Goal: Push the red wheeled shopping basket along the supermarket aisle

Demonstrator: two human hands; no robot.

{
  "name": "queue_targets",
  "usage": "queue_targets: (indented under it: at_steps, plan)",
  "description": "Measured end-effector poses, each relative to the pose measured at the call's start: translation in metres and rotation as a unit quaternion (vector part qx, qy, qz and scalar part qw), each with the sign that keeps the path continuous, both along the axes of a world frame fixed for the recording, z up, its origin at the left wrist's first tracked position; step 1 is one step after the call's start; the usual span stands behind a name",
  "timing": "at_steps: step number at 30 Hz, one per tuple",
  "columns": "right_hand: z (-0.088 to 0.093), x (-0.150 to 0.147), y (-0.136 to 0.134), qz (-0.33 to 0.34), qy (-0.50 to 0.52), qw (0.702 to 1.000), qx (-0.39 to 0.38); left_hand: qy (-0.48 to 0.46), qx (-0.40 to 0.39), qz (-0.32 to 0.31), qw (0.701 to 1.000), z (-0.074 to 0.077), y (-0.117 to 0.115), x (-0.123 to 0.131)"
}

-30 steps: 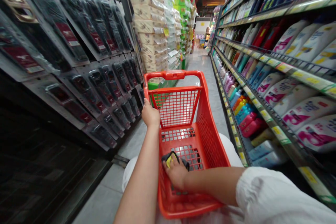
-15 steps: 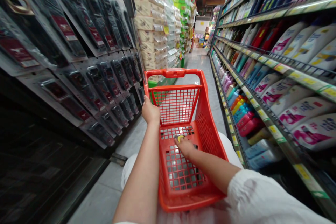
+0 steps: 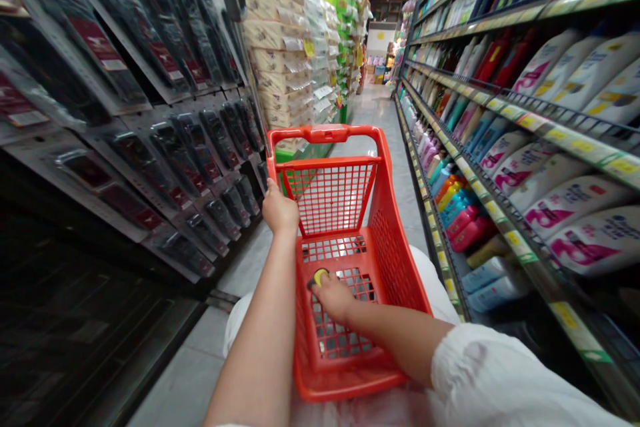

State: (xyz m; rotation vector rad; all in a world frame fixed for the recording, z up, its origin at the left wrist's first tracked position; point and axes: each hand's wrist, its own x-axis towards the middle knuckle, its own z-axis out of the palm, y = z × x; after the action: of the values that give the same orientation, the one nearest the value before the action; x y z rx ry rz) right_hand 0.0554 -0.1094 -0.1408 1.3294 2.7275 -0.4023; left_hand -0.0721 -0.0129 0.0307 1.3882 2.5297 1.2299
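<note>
A red plastic shopping basket cart (image 3: 395, 240) with grid walls stands tilted between my knees. My left hand (image 3: 280, 209) is closed around its left rim, just below the far handle bar. Inside it, my right hand (image 3: 334, 297) grips a small yellow-and-dark sponge-like pad (image 3: 321, 276) against the grid floor. The pad's exact kind is hard to make out, and my fingers cover part of it.
Shelves of bottles (image 3: 565, 207) line the right side. Packaged belts (image 3: 165, 153) hang on the left rack (image 3: 150, 307). Stacked tissue packs (image 3: 280, 47) and green packages (image 3: 343, 13) rise beyond it. Tiled floor (image 3: 377, 113) runs down the aisle.
My right hand has moved the pad left and a little nearer across the basket floor. My left hand keeps its hold on the rim. The view has shifted slightly.
</note>
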Motion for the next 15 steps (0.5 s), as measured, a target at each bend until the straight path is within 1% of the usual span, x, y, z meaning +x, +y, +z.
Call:
queue_targets:
  at_steps: [1, 2, 4, 5, 6, 7, 9, 11, 12, 13, 15]
  plan:
    - [0.004, 0.010, 0.014, -0.042, -0.012, 0.999, 0.000, 0.002, -0.004, 0.001, 1.000, 0.000, -0.001, 0.000]
    - [0.008, 0.020, 0.027, -0.102, -0.029, 0.994, 0.003, 0.003, -0.007, 0.003, 1.000, 0.001, -0.002, 0.000]
    - [0.012, 0.035, 0.048, -0.220, -0.061, 0.974, -0.002, 0.005, -0.007, 0.008, 1.000, 0.001, -0.003, 0.000]
    - [0.013, 0.037, 0.052, -0.256, -0.068, 0.964, -0.006, 0.006, -0.006, 0.010, 1.000, 0.002, -0.003, 0.000]
    - [0.013, 0.036, 0.053, -0.268, -0.067, 0.961, -0.011, 0.007, -0.004, 0.013, 1.000, 0.002, -0.003, 0.001]
    - [0.012, 0.032, 0.050, -0.256, -0.057, 0.965, -0.015, 0.007, -0.002, 0.015, 1.000, 0.002, -0.003, 0.001]
    - [0.010, 0.014, 0.035, -0.185, -0.013, 0.982, -0.027, 0.007, 0.001, 0.017, 1.000, 0.003, -0.003, 0.001]
    - [0.007, -0.008, 0.016, -0.118, 0.062, 0.989, -0.061, -0.003, 0.005, 0.020, 1.000, 0.003, -0.003, -0.002]
    - [0.005, -0.019, 0.008, -0.111, 0.106, 0.984, -0.089, -0.013, 0.008, 0.017, 1.000, 0.002, -0.002, -0.005]
    - [0.002, -0.028, 0.001, -0.124, 0.152, 0.973, -0.119, -0.028, 0.015, 0.009, 0.999, 0.001, -0.002, -0.008]
    - [-0.003, -0.042, -0.009, -0.151, 0.235, 0.948, -0.150, -0.063, 0.035, -0.033, 0.997, -0.004, -0.002, -0.019]
